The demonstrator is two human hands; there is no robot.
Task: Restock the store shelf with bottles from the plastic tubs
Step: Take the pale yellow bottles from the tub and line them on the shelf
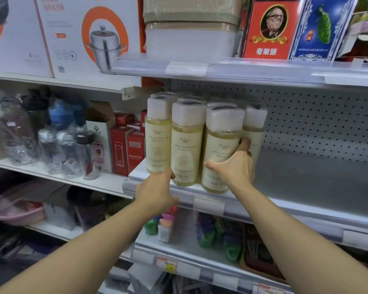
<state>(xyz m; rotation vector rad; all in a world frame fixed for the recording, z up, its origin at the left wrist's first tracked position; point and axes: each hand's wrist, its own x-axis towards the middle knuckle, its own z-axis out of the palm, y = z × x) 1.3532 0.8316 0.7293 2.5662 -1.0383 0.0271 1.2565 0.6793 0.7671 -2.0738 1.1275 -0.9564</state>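
Note:
Several pale yellow bottles with white caps stand in rows on the left part of the grey shelf (306, 187). My right hand (234, 168) grips the front right bottle (219, 149), thumb on its front and fingers curled behind it, beside another bottle (253, 128) further back. My left hand (157, 192) reaches up to the base of the front left bottle (157, 143) and touches it near the shelf edge; its fingers are hidden behind the hand. A middle front bottle (186, 145) stands between them.
The shelf to the right of the bottles is bare, backed by a perforated panel (317, 124). Red boxes (128, 149) and clear drinking bottles (57, 149) fill the neighbouring shelf on the left. Boxed cookware (89, 37) sits above, small colourful goods (210, 234) below.

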